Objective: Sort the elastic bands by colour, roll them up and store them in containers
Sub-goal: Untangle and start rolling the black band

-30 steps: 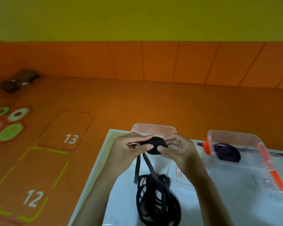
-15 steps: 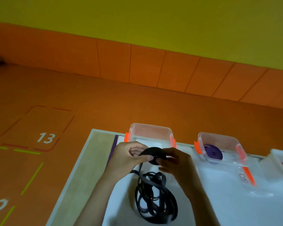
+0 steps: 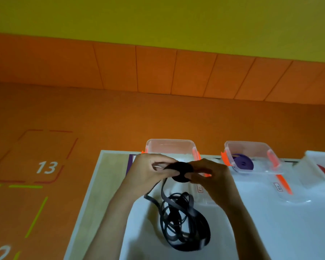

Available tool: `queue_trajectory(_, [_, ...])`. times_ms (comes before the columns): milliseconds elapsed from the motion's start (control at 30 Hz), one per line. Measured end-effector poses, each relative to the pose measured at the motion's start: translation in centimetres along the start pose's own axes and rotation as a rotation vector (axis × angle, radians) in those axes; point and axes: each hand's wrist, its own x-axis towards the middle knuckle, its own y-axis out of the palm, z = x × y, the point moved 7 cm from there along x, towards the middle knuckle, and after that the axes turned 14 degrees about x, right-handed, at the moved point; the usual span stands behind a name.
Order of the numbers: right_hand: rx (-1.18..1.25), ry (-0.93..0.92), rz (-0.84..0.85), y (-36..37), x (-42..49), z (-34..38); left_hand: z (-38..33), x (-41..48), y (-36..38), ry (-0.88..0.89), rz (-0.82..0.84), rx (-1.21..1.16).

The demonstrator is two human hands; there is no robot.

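Both hands, left hand (image 3: 148, 173) and right hand (image 3: 208, 177), pinch a black band roll (image 3: 180, 172). Orange floor (image 3: 120, 119) markings read "13" (image 3: 46, 167) and "12" (image 3: 0, 252).

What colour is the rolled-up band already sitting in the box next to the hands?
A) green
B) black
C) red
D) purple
D: a purple roll lies inside the clear box with orange clips, while the black roll is not in a box but held between the left hand and right hand.
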Motion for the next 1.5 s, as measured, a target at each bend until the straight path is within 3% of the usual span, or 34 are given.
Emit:
queue_trajectory(267, [0.461, 0.079, -0.001, -0.7, 3.7, -0.9, 0.0, 2.1, -0.5, 0.016, -0.229, -0.062])
queue_trajectory(433, [0.123, 0.144, 0.143, -0.6, 6.2, -2.3, 1.0, 4.2, -0.9, -0.029, -0.178, 0.157])
queue_trajectory(533, [0.010, 0.114, 0.126, -1.4, 7.1, -2.9, 0.9, 4.7, 0.6, -0.018, -0.171, 0.177])
queue_trajectory(700, [0.529, 0.172, 0.029, -3.0, 6.7, -4.7, 1.7, 4.9, 1.7, -0.033, -0.194, 0.088])
queue_trajectory(833, [0.668, 0.193, 0.001, -2.7, 6.6, -6.8, 2.2, 5.3, 2.4, -0.062, -0.199, 0.107])
queue_trajectory(1000, [0.349, 0.250, 0.154, -3.7, 6.7, -7.8, 2.6, 5.4, 3.2, -0.082, -0.141, 0.168])
queue_trajectory(1100, [0.381, 0.241, 0.161, -4.7, 6.6, -7.9, 3.0, 5.1, 4.1, -0.093, -0.146, 0.120])
queue_trajectory(1300, [0.571, 0.263, 0.115, -3.8, 5.2, -8.6, 4.0, 4.6, 5.1, -0.173, -0.317, -0.046])
queue_trajectory(1500, [0.121, 0.300, 0.246, -3.5, 5.3, -9.2, 4.3, 4.9, 5.5, -0.121, -0.279, 0.171])
